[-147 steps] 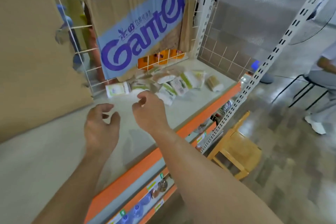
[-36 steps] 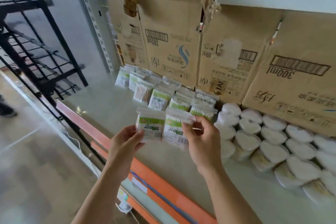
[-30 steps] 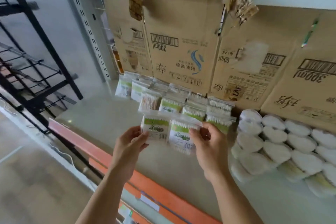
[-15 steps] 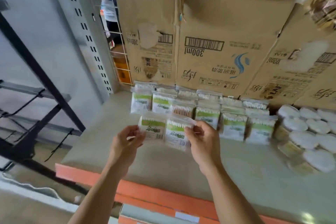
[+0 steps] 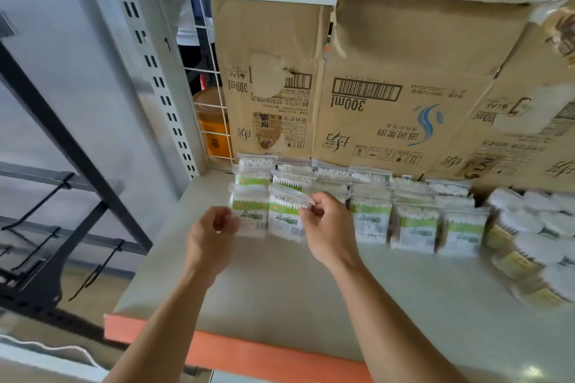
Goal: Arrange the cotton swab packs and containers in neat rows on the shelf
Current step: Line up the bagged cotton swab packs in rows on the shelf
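Placement of two cotton swab packs, almost finished. Half a second ago held up in the air before the rows; now brought down low at the left end of the shelf (image 5: 280, 289), just in front of the back rows (image 5: 370, 177). Left pack (image 5: 250, 214) pinched at its lower left edge by the left hand (image 5: 214, 233), fingers curled, though a little blurred. Right pack (image 5: 284, 216) pinched at its top flap between thumb and fingers of the right hand (image 5: 326, 224). Both upright and side by side; cannot tell whether already standing on the board. Means the front row gets extended to the left, in line with the front packs (image 5: 415, 227). Round containers (image 5: 513, 227) further right, already grouped. Probably remains only to let go and straighten. Thin bags, likely easy to tip on release.
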